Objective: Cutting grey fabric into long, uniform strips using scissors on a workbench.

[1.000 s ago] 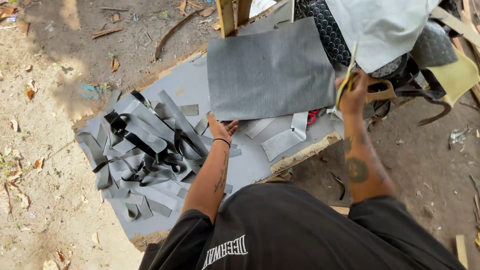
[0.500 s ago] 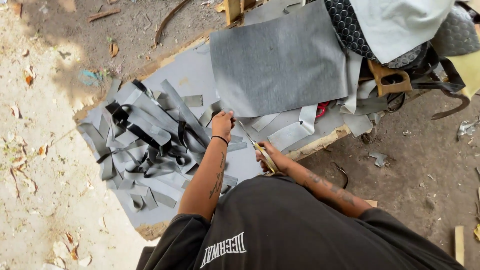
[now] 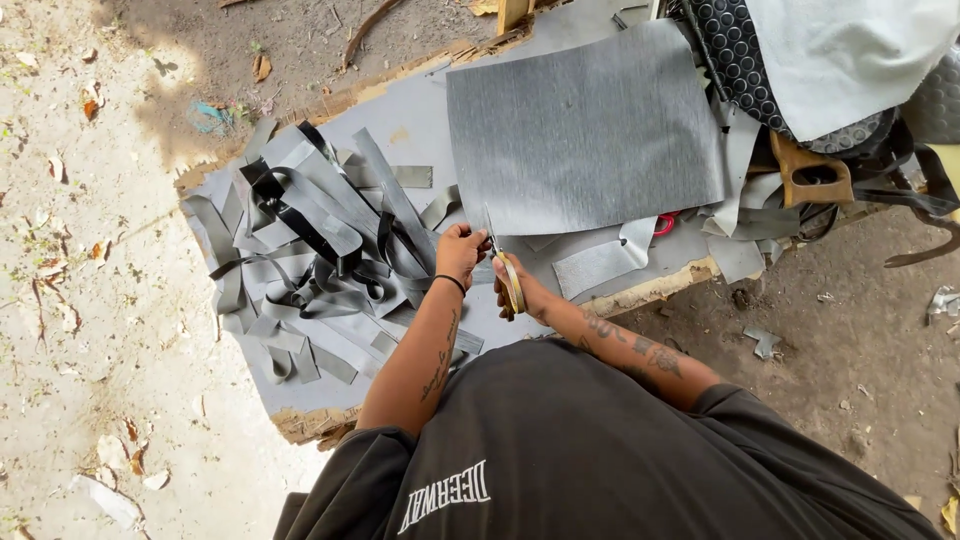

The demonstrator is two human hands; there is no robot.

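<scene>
Fingers of the right hand (image 3: pixel 515 290) are clamped on yellow-handled scissors (image 3: pixel 503 268) at the near edge of the grey sheet (image 3: pixel 585 130) on the desk (image 3: pixel 420 130), while the left hand (image 3: pixel 460 250) pinches that edge, best kept taut so the strip runs straight.

sharp daylight, bright left, perhaps overexposed there.

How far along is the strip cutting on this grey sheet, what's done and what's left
Done: a tangled pile of grey strips lies on the board to the person's left. In hand: the right hand holds scissors at the near edge of the large grey sheet, with the left hand gripping material beside the blades. Left: nearly the whole sheet looks uncut.
</scene>
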